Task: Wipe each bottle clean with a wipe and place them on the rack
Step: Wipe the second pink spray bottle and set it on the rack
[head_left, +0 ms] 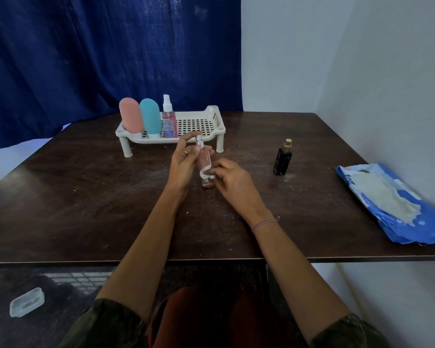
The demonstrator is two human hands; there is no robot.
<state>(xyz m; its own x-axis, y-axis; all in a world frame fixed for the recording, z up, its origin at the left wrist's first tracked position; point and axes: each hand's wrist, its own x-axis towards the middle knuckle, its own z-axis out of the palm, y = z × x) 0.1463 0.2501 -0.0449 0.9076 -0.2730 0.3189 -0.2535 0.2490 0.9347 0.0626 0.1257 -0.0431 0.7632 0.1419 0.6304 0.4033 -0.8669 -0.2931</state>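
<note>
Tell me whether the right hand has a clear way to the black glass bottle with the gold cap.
Probably yes: the black bottle stands alone on the dark wooden table, right of the right hand, nothing between them. That hand pinches a white wipe, though.

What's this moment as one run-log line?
wiping slim pink bottle | left hand holds it | right hand presses wipe on it | rack: pink tube, teal tube, spray bottle | black bottle on table
</note>
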